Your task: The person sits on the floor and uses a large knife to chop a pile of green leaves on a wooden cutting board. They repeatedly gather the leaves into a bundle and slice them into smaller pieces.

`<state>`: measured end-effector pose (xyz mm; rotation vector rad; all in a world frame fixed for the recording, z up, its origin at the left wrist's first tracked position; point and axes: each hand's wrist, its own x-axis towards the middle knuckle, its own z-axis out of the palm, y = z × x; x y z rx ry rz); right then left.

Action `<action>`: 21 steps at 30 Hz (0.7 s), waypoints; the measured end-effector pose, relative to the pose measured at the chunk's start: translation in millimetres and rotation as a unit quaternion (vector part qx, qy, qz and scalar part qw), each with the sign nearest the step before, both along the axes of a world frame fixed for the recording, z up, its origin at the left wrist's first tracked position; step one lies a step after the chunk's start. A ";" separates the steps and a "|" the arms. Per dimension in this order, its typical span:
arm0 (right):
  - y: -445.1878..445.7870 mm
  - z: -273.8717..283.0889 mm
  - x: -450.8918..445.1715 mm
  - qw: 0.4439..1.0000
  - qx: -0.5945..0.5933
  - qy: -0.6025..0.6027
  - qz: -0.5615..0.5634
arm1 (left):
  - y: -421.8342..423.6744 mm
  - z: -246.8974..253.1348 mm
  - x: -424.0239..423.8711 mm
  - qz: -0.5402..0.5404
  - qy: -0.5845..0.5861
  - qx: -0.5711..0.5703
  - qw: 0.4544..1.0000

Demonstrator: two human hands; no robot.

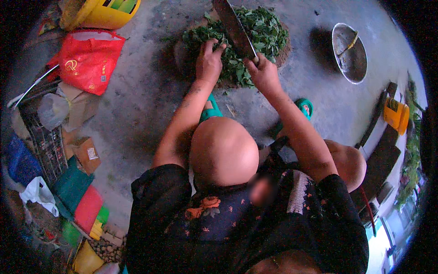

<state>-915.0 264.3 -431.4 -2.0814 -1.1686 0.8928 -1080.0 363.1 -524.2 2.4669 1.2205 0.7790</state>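
Note:
My right hand (265, 72) grips the handle of a large, broad-bladed knife (237, 30). Its dark blade slants up and to the left, across a pile of leafy greens (263, 32). On the left side of the pile, my left hand (209, 61) rests on the leaves with its fingers spread near the blade; whether it pinches any leaves is unclear. Beneath the greens lies a brown chopping board (284, 56), mostly covered, its rim showing at the right. The blade's tip runs to the top edge of the view.
A metal basin (349, 53) with a yellowish stick-like thing in it stands on the concrete floor (143, 78) at right. To the left are a red bag (90, 61), a yellow bucket (109, 15), cardboard boxes (80, 111) and a dark crate (44, 147). A green sandal (304, 106) is on my foot.

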 end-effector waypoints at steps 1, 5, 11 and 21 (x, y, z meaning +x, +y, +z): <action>2.5 8.3 -3.3 1.000 0.030 0.002 -0.003 | -1.1 -4.0 -2.6 0.018 -0.013 -0.014 1.000; 16.2 46.4 -19.8 0.992 0.123 0.001 -0.013 | 0.0 13.1 3.2 0.072 -0.070 -0.065 0.993; 18.8 -7.3 -32.2 0.996 0.089 -0.011 -0.009 | 5.4 5.7 4.0 0.077 -0.055 0.023 0.995; 40.5 54.3 -43.8 0.993 0.114 0.011 -0.011 | -0.9 -11.6 -14.7 0.066 -0.120 -0.024 0.990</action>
